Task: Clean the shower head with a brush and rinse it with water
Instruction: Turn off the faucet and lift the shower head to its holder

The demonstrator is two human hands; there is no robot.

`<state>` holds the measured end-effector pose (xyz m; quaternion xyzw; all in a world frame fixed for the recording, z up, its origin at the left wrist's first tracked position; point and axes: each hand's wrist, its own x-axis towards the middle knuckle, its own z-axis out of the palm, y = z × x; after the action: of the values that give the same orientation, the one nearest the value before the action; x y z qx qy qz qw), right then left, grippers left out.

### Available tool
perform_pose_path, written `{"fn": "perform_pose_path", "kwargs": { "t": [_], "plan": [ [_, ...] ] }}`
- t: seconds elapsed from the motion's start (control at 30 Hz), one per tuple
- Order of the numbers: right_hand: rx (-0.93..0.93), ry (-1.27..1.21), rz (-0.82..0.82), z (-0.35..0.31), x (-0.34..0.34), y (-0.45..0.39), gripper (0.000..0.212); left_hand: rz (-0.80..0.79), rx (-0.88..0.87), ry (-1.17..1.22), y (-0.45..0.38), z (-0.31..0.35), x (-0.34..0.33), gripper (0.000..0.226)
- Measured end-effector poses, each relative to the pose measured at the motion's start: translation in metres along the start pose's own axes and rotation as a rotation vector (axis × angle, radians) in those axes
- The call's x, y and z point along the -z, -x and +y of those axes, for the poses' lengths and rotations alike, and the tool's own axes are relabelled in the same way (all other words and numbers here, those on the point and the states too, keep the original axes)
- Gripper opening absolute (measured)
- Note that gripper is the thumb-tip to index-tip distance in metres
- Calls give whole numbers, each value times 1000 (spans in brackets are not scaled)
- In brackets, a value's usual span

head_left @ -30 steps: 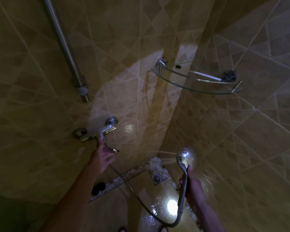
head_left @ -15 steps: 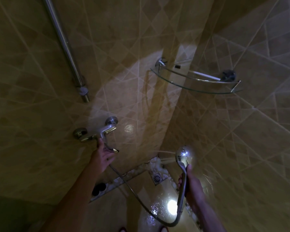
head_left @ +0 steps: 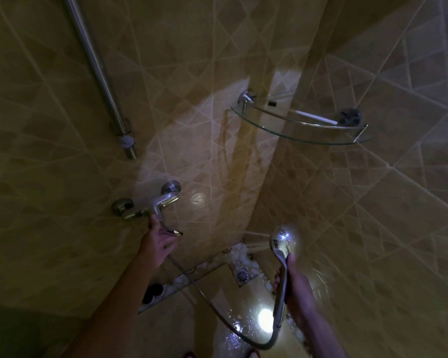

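In a dim tiled shower corner, my right hand (head_left: 296, 285) grips the handle of the chrome shower head (head_left: 282, 237), whose round face points left toward the corner. Thin streams of water (head_left: 256, 240) spray from it. Its metal hose (head_left: 207, 297) loops down and back up to the wall mixer tap (head_left: 150, 205). My left hand (head_left: 158, 241) holds the tap's lever from below, thumb up against the tap body. A white-handled brush (head_left: 313, 116) lies on the glass corner shelf (head_left: 295, 135).
A chrome riser rail (head_left: 98, 73) runs down the left wall above the tap. A square floor drain (head_left: 242, 275) sits in the wet floor corner, with a bright light reflection (head_left: 265, 317) near it. Dark round objects (head_left: 151, 293) lie along the floor edge.
Water streams now show more plainly at the shower head. Both hands stay in nearly the same places.
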<state>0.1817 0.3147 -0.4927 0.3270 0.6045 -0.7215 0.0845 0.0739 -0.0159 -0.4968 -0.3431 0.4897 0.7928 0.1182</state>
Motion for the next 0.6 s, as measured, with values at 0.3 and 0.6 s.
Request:
{"fn": "perform_pose_path", "kwargs": {
  "t": [0.3,0.6],
  "plan": [
    [21,-14,-8,1,0,3,58,8,1,-4,1,-1,-1,71],
    [10,-24,-34,-2,-4,4,57,5,-6,1,6,1,-2,78]
  ]
}}
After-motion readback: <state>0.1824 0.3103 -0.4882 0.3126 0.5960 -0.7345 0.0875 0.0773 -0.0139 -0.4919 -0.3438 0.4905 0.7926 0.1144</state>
